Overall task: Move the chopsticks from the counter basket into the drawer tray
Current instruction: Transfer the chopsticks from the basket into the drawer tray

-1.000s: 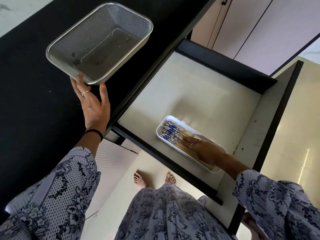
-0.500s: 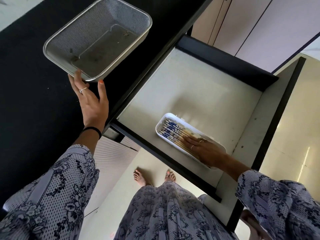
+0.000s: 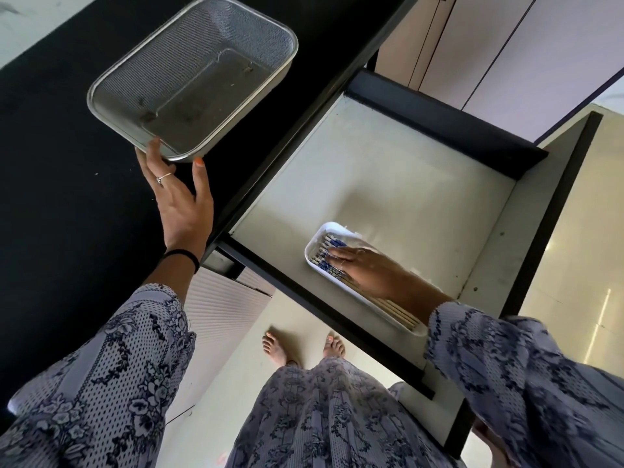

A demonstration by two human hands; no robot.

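A steel mesh basket [image 3: 111, 92] stands on the black counter [image 3: 60, 184] with no chopsticks in it. My left hand [image 3: 179, 204] touches its near corner, fingers spread, thumb and fingers against the rim. In the pulled-out drawer [image 3: 398, 184] lies a white tray [image 3: 312, 251] holding several blue-patterned wooden chopsticks [image 3: 322, 253] side by side. My right hand [image 3: 364, 270] lies flat on top of the chopsticks, fingers stretched toward their patterned ends, hiding their middle. Their plain ends [image 3: 401, 314] show near my sleeve.
Apart from the tray, the drawer's pale floor is bare; dark walls bound it at the back [image 3: 439, 123] and right [image 3: 553, 211]. Pale cabinet doors [image 3: 506, 52] rise behind. My bare feet [image 3: 277, 346] stand on the floor below the drawer front.
My right hand has slid along the chopsticks toward their patterned ends. My left hand stays at the basket's corner, fingers now closer against the rim.
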